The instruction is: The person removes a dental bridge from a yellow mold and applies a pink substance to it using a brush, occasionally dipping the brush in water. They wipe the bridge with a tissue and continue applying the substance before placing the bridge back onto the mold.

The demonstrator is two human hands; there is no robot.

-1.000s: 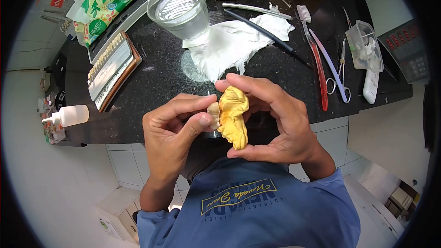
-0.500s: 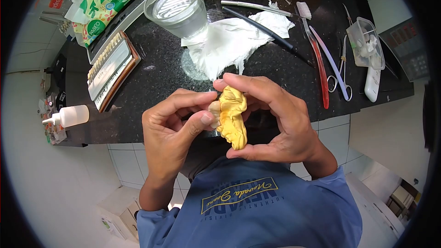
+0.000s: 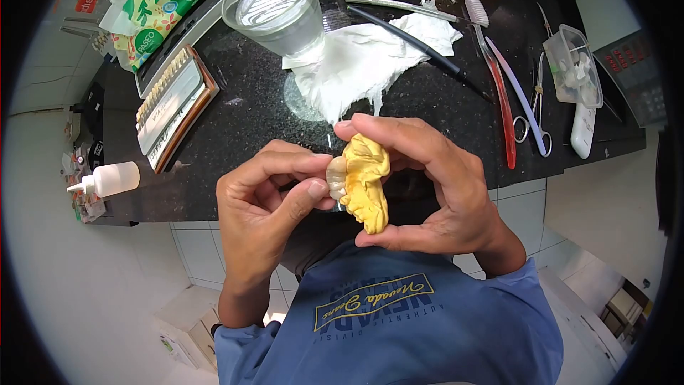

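Note:
A yellow dental cast [image 3: 368, 184], long and uneven, is pinched at its top and bottom ends between the thumb and fingers of my right hand [image 3: 442, 189]. Against its left side sits a pale, tooth-coloured piece [image 3: 336, 177]. The thumb and forefinger of my left hand [image 3: 274, 192] close on the left edge of that pale piece. Both objects are held up just over the front edge of the dark counter [image 3: 249, 125]. My other left fingers are curled behind.
Crumpled white tissue [image 3: 349, 64] lies beyond my hands, beside a glass of water [image 3: 278, 11]. A tooth shade guide [image 3: 174, 110] and a dropper bottle [image 3: 114, 180] are left. Right are a red toothbrush [image 3: 499, 93], scissors [image 3: 539, 110] and a clear plastic box [image 3: 573, 68].
The fingers of my left hand have shifted slightly left, and more of the pale piece shows. The cast has moved slightly right with my right hand.

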